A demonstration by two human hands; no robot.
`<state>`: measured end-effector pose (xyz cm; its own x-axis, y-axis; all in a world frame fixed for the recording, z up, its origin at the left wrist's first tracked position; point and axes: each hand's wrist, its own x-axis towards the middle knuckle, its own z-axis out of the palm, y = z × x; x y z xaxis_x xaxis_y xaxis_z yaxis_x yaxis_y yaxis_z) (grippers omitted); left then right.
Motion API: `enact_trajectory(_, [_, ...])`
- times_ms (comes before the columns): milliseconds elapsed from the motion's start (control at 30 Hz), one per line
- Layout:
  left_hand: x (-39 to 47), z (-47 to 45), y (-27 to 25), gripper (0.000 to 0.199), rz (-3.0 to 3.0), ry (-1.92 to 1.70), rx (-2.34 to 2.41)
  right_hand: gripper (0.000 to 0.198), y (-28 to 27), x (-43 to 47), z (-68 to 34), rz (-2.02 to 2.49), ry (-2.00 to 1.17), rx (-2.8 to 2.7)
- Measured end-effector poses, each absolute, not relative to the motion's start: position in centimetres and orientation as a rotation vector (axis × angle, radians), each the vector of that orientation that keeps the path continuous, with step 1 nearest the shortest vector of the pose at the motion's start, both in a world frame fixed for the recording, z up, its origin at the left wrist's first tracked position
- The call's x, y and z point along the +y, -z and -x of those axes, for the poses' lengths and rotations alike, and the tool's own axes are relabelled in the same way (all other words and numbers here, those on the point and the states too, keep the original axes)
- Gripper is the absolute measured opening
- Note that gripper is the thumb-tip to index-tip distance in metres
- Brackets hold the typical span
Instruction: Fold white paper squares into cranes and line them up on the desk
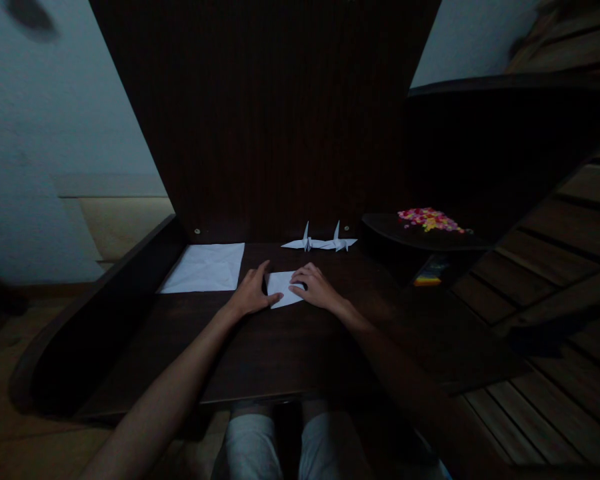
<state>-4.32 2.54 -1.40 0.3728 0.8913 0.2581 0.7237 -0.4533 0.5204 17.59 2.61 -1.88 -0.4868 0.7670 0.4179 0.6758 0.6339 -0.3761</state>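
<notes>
A small folded sheet of white paper [280, 281] lies on the dark desk between my two hands. My left hand [253, 292] rests at its left edge, thumb on the paper's lower corner and index finger stretched away from the thumb. Over the right part of the paper lies my right hand [317, 287], fingers slightly bent and apart from the thumb; it covers that end. Just behind, two white paper cranes [307, 245] [338, 245] stand side by side near the back panel. To the left is a larger, creased sheet of white paper [207, 268], lying flat.
On a low rounded shelf [380, 230] at the right sits a pile of small pink, red and yellow pieces [430, 219]. A yellow-edged object [427, 280] is below it. A raised side board [100, 313] bounds the desk's left; a tall dark panel [280, 120] stands behind.
</notes>
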Motion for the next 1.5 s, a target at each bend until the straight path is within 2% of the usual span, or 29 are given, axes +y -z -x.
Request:
enact_trajectory(200, [2.5, 4.2, 1.2, 0.083, -2.405, -0.830, 1.315, 0.021, 1.8, 2.5, -17.6, 1.113, -0.233, -2.317])
enact_trajectory(533, [2.7, 3.9, 1.0, 0.039, -2.497, -0.884, 1.334, 0.027, 1.7, 2.2, -17.4, 1.112, -0.201, -2.349])
enact_trajectory(733, [2.7, 3.8, 1.1, 0.022, -2.483, -0.841, 1.316, 0.030, 1.8, 2.1, -17.4, 1.113, -0.179, -2.380])
enact_trajectory(833, [2.5, 3.6, 1.0, 0.025, -2.474, -0.824, 1.287, 0.031, 1.8, 2.0, -17.4, 1.123, -0.186, -2.385])
enact_trajectory(967, [2.2, 3.6, 1.1, 0.049, -2.419, -0.864, 1.252, 0.033, 1.5, 1.9, -17.2, 1.153, -0.187, -2.393])
enact_trajectory(1067, [2.3, 3.6, 1.4, 0.058, -2.387, -0.880, 1.226, 0.037, 1.2, 1.7, -17.1, 1.174, -0.172, -2.406])
enact_trajectory(1500, [2.1, 3.4, 1.1, 0.058, -2.308, -0.945, 1.335, 0.041, 1.0, 1.4, -16.9, 1.212, -0.181, -2.452])
